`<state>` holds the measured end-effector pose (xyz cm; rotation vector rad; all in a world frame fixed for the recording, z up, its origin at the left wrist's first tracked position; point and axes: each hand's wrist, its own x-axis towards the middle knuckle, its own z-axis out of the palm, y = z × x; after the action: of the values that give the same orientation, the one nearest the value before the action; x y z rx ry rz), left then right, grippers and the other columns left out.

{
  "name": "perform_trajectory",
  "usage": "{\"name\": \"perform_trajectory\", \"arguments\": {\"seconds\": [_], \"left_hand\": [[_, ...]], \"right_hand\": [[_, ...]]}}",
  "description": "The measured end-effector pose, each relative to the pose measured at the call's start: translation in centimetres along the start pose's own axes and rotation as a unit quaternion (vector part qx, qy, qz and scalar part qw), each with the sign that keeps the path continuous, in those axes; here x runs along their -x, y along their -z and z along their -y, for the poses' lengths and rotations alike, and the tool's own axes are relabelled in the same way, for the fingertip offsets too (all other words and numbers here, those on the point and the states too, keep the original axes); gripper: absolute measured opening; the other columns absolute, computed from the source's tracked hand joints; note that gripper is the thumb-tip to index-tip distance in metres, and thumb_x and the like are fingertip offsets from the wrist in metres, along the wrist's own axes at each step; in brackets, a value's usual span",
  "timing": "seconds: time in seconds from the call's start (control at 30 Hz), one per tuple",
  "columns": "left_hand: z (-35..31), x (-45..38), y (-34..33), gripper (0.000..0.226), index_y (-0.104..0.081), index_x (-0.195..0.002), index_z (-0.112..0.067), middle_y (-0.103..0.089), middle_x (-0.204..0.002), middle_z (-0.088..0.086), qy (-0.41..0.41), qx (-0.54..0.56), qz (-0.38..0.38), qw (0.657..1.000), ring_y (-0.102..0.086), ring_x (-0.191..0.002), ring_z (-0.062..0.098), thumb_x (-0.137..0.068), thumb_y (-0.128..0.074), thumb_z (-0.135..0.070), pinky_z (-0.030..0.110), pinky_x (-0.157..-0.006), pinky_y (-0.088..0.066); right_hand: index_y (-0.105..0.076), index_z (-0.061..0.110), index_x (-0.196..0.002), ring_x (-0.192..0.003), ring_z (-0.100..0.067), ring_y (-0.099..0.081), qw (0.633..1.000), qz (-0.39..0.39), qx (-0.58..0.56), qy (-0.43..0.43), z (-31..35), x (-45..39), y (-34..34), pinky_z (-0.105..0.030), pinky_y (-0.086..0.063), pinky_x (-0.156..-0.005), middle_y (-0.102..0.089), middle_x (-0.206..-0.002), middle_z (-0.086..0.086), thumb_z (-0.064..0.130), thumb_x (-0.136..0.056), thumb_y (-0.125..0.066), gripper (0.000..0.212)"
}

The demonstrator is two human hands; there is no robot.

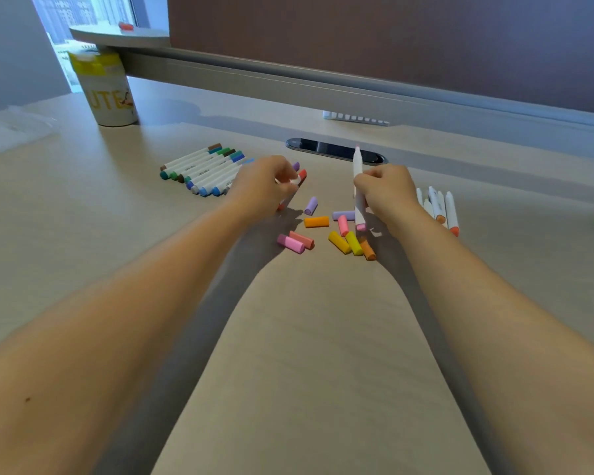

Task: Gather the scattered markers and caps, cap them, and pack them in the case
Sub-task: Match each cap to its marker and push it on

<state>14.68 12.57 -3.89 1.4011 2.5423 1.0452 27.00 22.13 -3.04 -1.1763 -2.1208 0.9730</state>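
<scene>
My right hand (386,190) is closed around a white pink-ended marker (358,186), held nearly upright with its uncapped tip pointing away. My left hand (264,183) grips a red-capped marker (301,176), mostly hidden under the fingers. Between and below the hands lie several loose caps: a purple cap (311,205), an orange cap (316,221), pink caps (291,243) and yellow caps (346,243). A row of capped markers (203,169) lies to the left. Several uncapped white markers (441,209) lie to the right of my right hand.
A white and yellow cylindrical container (105,89) stands at the back left of the wooden desk (306,337). A dark oval cable slot (333,149) sits behind the hands. A white ridged strip (355,118) lies by the partition rail. Clear plastic (11,128) lies far left.
</scene>
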Motion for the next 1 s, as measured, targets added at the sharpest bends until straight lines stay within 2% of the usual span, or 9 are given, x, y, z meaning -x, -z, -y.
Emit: {"name": "perform_trajectory", "arguments": {"seconds": [0.17,0.23,0.3,0.37,0.47,0.6,0.7,0.77,1.0], "left_hand": [[0.4,4.4,0.6,0.028,-0.06,-0.116,-0.01,-0.057,-0.112,0.002,-0.021,-0.024,0.119,0.992,-0.042,-0.093,0.008,-0.088,-0.059,-0.015,0.019,-0.08,-0.035],[0.5,5.3,0.3,0.03,-0.059,-0.116,-0.011,-0.057,-0.115,0.005,-0.027,-0.046,0.144,0.988,-0.042,-0.092,0.01,-0.087,-0.059,-0.018,0.02,-0.078,-0.034],[0.5,5.6,-0.1,0.03,-0.058,-0.117,-0.012,-0.058,-0.118,0.008,-0.034,-0.074,0.139,0.987,-0.045,-0.093,0.013,-0.088,-0.059,-0.02,0.02,-0.077,-0.034],[0.3,5.6,-0.3,0.03,-0.056,-0.118,-0.012,-0.059,-0.118,0.008,-0.037,-0.1,0.124,0.986,-0.05,-0.1,0.018,-0.089,-0.058,-0.021,0.02,-0.078,-0.035],[0.3,5.5,-0.3,0.03,-0.056,-0.119,-0.012,-0.059,-0.118,0.009,-0.042,-0.127,0.109,0.985,-0.052,-0.106,0.022,-0.091,-0.054,-0.023,0.02,-0.078,-0.035],[0.9,5.4,0.1,0.026,-0.06,-0.113,-0.005,-0.06,-0.111,0.012,0.011,0.029,0.037,0.999,-0.048,-0.092,0.018,-0.093,-0.051,-0.02,0.017,-0.069,-0.036],[1.0,5.2,1.0,0.025,-0.059,-0.113,-0.004,-0.057,-0.104,0.01,0.058,0.165,0.014,0.985,-0.045,-0.091,0.015,-0.093,-0.048,-0.015,0.023,-0.075,-0.038],[0.8,5.1,1.5,0.025,-0.058,-0.114,-0.004,-0.053,-0.1,0.006,0.063,0.185,0.015,0.981,-0.044,-0.089,0.015,-0.093,-0.048,-0.014,0.023,-0.075,-0.038],[0.7,5.1,1.7,0.024,-0.058,-0.113,-0.003,-0.052,-0.087,-0.001,0.049,0.199,0.019,0.979,-0.043,-0.066,0.004,-0.092,-0.049,-0.01,0.013,-0.065,-0.038]], "right_hand": [[-0.061,-0.004,-0.107,-0.085,-0.019,-0.048,1.0,0.014,-0.02,0.013,0.1,2.7,-0.2,-0.033,-0.041,-0.076,-0.05,-0.082,-0.009,0.012,-0.092,-0.044,0.027],[-0.058,-0.002,-0.111,-0.087,-0.018,-0.052,0.999,0.027,-0.022,0.01,0.0,3.4,-0.5,-0.035,-0.046,-0.082,-0.051,-0.073,-0.003,0.013,-0.093,-0.043,0.027],[-0.057,0.002,-0.111,-0.096,-0.022,-0.056,0.999,0.036,-0.013,0.013,-0.1,3.9,-0.7,-0.037,-0.047,-0.087,-0.055,-0.078,0.0,0.015,-0.093,-0.044,0.026],[-0.056,0.004,-0.111,-0.104,-0.025,-0.057,0.999,0.04,-0.004,0.025,-0.2,4.2,-0.9,-0.035,-0.046,-0.082,-0.06,-0.098,-0.009,0.017,-0.092,-0.045,0.025],[-0.055,0.006,-0.111,-0.093,-0.023,-0.054,0.997,0.051,0.017,0.051,-0.4,4.5,-0.9,-0.029,-0.043,-0.069,-0.054,-0.096,-0.007,0.017,-0.093,-0.046,0.022],[-0.054,0.021,-0.096,-0.084,-0.02,-0.049,0.99,0.053,0.065,0.116,-0.6,4.4,-0.9,-0.026,-0.04,-0.062,-0.052,-0.097,-0.009,0.017,-0.098,-0.04,0.015],[-0.054,0.018,-0.12,-0.104,-0.028,-0.049,0.978,0.028,0.153,0.138,-0.7,4.2,-1.0,-0.035,-0.044,-0.083,-0.049,-0.116,-0.013,0.02,-0.099,-0.038,0.026],[-0.052,0.02,-0.126,-0.111,-0.029,-0.043,0.97,0.013,0.195,0.147,-0.6,4.3,-0.9,-0.039,-0.039,-0.092,-0.047,-0.119,-0.013,0.018,-0.099,-0.039,0.03],[-0.054,0.025,-0.126,-0.117,-0.025,-0.037,0.951,0.014,0.25,0.181,0.4,5.2,-0.9,-0.036,-0.03,-0.096,-0.046,-0.124,-0.009,0.017,-0.096,-0.046,0.032]]}}
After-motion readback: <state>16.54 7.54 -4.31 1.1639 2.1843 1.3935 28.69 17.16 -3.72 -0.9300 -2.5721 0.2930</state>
